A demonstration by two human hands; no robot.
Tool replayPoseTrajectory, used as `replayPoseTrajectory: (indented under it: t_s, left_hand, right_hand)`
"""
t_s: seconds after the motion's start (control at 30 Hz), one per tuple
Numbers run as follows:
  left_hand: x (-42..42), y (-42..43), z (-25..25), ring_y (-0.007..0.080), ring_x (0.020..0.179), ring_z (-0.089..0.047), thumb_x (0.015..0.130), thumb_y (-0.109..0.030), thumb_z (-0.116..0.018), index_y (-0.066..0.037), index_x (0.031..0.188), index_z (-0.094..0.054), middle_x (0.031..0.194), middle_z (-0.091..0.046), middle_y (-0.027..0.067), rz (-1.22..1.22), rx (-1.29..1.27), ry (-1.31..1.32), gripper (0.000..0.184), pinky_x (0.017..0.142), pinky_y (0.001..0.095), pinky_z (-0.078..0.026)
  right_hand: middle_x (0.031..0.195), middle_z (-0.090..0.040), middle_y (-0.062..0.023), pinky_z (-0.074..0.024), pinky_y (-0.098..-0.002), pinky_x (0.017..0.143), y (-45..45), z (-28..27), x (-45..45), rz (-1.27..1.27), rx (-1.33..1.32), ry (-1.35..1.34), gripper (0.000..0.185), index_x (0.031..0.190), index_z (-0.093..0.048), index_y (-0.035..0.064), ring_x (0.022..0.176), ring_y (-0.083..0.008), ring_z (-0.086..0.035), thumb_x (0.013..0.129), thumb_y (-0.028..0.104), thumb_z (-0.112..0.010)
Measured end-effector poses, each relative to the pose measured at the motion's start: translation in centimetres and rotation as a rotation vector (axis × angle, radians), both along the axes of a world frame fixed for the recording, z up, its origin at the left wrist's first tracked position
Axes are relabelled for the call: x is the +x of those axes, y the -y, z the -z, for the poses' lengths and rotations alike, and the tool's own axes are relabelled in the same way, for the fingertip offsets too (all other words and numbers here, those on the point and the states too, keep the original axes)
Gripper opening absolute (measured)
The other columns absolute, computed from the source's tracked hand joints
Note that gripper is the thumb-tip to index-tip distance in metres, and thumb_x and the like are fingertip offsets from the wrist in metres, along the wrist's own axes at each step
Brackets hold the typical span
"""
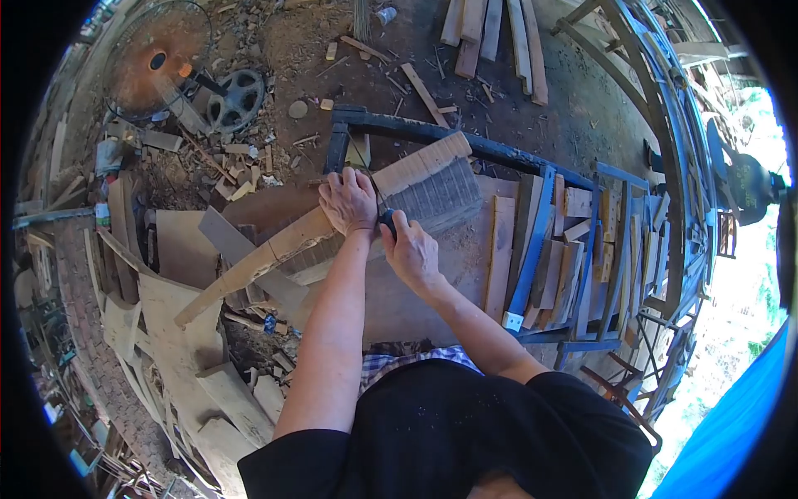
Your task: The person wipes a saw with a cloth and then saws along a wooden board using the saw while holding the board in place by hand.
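A long light wooden board [287,248] lies slantwise across the bench in front of me. My left hand [349,203] grips it from above, fingers curled toward its far edge. Just right of that, my right hand [412,252] is closed around the dark handle of what looks like a handsaw [386,219]. Its thin blade is seen almost edge-on, running forward across the board close beside my left hand; how deep it sits cannot be seen. Beyond the blade, the board's right part [424,162] lies alongside a dark grey, ribbed block [439,198].
A dark metal frame bar [407,129] runs behind the work. Cut wood strips [557,270] and a blue bar [532,249] lie to the right. Scrap boards [179,333] lean at left. A rusty fan [156,60], a wheel [236,101] and planks [490,29] are on the floor.
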State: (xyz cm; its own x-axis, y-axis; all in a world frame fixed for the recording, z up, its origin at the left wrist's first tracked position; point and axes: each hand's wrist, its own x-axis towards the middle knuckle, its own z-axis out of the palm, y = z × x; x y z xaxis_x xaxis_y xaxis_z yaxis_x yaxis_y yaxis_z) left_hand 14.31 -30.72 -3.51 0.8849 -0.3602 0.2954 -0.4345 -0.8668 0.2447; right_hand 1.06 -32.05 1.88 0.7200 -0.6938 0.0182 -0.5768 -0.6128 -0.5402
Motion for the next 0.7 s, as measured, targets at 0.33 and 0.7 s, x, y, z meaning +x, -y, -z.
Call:
replayPoseTrajectory:
  t_s: [0.33, 0.7]
  left_hand:
    - [0.1, 0.0, 0.1, 0.0300, 0.083, -0.055, 0.088, -0.031, -0.056, -0.015, 0.081, -0.056, 0.087, -0.055, 0.0073, -0.008, 0.016, 0.029, 0.017, 0.072, 0.0448, -0.045]
    - [-0.1, -0.2, 0.3, 0.0291, 0.085, -0.055, 0.087, -0.029, -0.057, -0.015, 0.080, -0.056, 0.088, -0.054, 0.0065, -0.023, 0.015, 0.035, 0.015, 0.071, 0.0444, -0.045]
  right_hand:
    - [0.073, -0.059, -0.0166, -0.0500, -0.0487, 0.050, -0.5, -1.7, -4.7, -0.062, 0.070, -0.030, 0.022, 0.097, -0.051, 0.0102, 0.059, -0.0388, -0.062, 0.092, 0.029, -0.061]
    - [0.072, -0.059, -0.0161, -0.0495, -0.0469, 0.050, -0.6, -1.2, -6.7, -0.087, 0.033, 0.031, 0.020, 0.095, -0.053, 0.0095, 0.059, -0.0376, -0.062, 0.092, 0.027, -0.062]
